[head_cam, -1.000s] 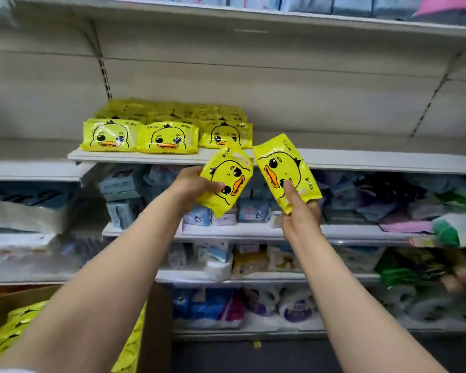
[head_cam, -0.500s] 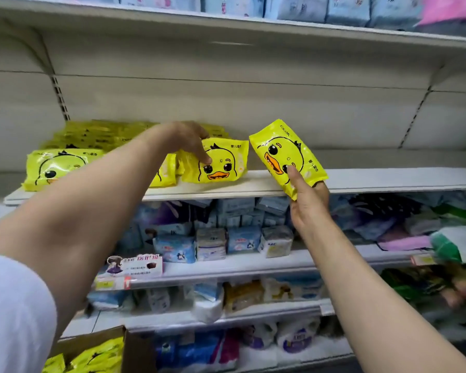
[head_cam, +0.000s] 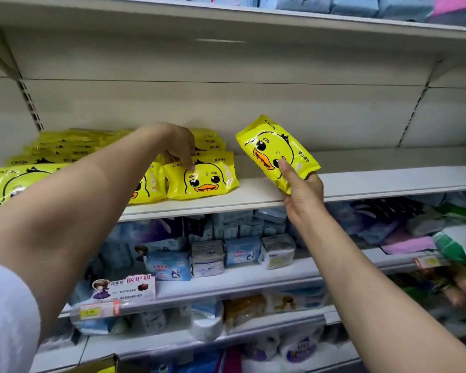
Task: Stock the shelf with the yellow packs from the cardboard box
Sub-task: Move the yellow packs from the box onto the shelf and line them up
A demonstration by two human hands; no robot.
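Observation:
A white shelf (head_cam: 388, 181) carries rows of yellow duck-print packs (head_cam: 65, 149) on its left half. My left hand (head_cam: 176, 144) reaches over them and pinches the top edge of the front right yellow pack (head_cam: 205, 180), which lies on the shelf beside the row. To the right, my right hand (head_cam: 303, 196) grips the lower end of another yellow pack (head_cam: 273, 150). That pack is tilted and held just above the shelf's front edge. A corner of the cardboard box (head_cam: 100, 364) shows at the bottom edge.
The right half of the same shelf is bare. Blue and white packets (head_cam: 207, 254) fill the shelf below, with a price card (head_cam: 124, 288) clipped to its front. Pink and green packs (head_cam: 425, 243) lie at right. Another stocked shelf (head_cam: 334, 20) runs overhead.
My left hand carried its pack up from below the shelf and set it down at the right end of the front row. My right hand's pack rose to shelf height.

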